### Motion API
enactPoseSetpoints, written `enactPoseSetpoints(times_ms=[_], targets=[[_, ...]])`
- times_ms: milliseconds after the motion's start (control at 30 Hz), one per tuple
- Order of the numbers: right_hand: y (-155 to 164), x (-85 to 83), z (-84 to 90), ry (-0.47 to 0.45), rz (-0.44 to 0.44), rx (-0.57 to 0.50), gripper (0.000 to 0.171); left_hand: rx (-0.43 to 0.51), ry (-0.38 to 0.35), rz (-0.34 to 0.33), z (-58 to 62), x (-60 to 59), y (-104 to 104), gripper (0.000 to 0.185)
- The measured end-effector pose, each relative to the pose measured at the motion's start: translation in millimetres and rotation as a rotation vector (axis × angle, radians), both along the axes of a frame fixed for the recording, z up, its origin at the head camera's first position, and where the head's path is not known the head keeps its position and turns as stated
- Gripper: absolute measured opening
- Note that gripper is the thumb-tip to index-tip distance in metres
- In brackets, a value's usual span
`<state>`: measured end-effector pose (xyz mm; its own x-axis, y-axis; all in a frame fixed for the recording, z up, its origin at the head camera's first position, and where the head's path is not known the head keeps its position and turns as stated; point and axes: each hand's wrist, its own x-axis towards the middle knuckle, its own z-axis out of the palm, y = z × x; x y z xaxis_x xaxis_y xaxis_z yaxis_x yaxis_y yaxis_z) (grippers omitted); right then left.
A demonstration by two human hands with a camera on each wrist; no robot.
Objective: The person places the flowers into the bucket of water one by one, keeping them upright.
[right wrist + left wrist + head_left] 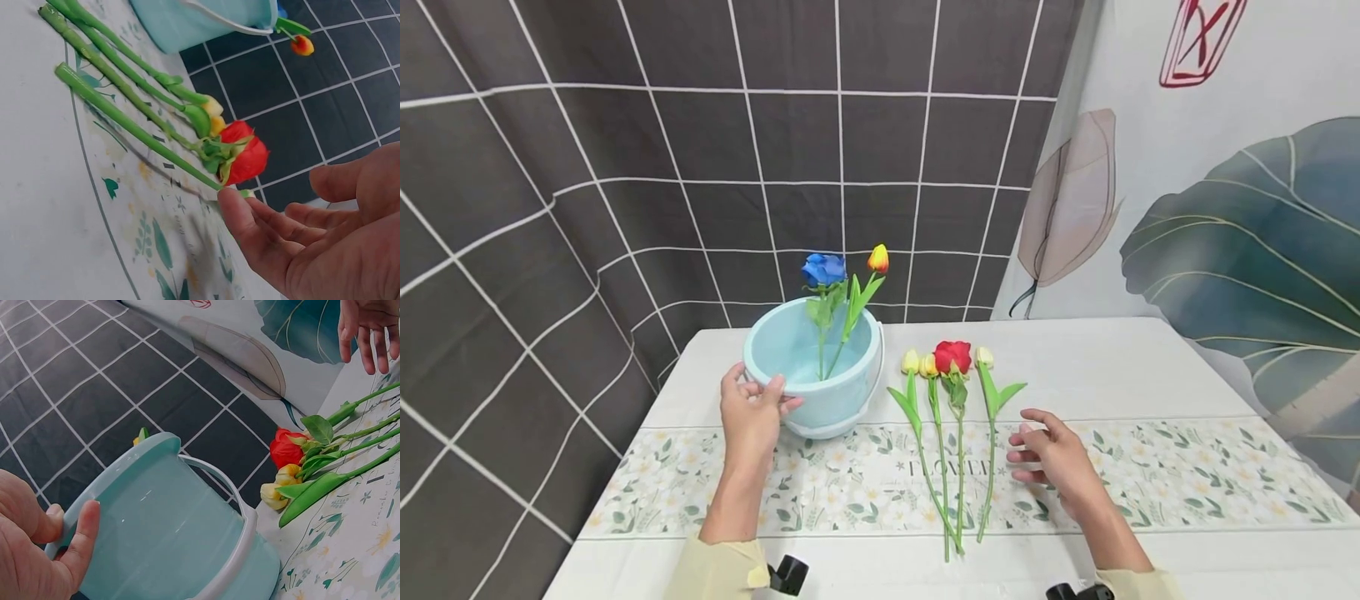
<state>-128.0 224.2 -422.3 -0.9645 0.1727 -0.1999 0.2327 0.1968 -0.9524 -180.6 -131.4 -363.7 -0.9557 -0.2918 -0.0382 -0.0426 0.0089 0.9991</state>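
Observation:
My left hand (752, 418) grips the near-left rim of a light blue bucket (844, 403), its thumb and a finger over the edge in the left wrist view. Inside the bucket stand a blue rose (824, 270) and a red-and-yellow tulip (877, 258), both leaning. To its right a red rose (952, 356), a pale yellow tulip (911, 362), a yellow tulip (928, 365) and a whitish tulip (984, 357) lie on the table, stems toward me. Just right of the whitish tulip's stem, my right hand (1054, 454) hovers with relaxed fingers and holds nothing.
A white cloth with a floral band covers the table (1157, 375). Behind it hangs a dark curtain with a white grid (880, 142); a pale leaf-printed curtain (1225, 233) hangs on the right. The bucket's white handle (245, 540) hangs down on its right side.

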Motion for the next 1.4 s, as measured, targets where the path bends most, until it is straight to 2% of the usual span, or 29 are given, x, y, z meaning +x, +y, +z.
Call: enactPoseSetpoints(times_ms=[633, 967, 1267, 1400], targets=[[-12.4, -4.0, -11.2, -0.026, 0.011, -0.008, 0.047, 0.015, 0.003, 0.01, -0.1, -2.9, 1.1, 0.069], [-25.6, -11.9, -25.4, 0.004, 0.016, 0.112, 0.052, 0.02, 0.005, 0.009, -1.9, -4.2, 1.9, 0.068], [-34.4, -16.3, -30.0, 0.072, -0.047, 0.331, 0.061, 0.035, 0.003, 0.01, -1.1, -3.9, 2.5, 0.069], [-35.9, -17.6, -30.8, 0.087, -0.059, 0.357, 0.064, 0.032, 0.0, 0.012, -1.8, -3.5, 2.1, 0.069]])
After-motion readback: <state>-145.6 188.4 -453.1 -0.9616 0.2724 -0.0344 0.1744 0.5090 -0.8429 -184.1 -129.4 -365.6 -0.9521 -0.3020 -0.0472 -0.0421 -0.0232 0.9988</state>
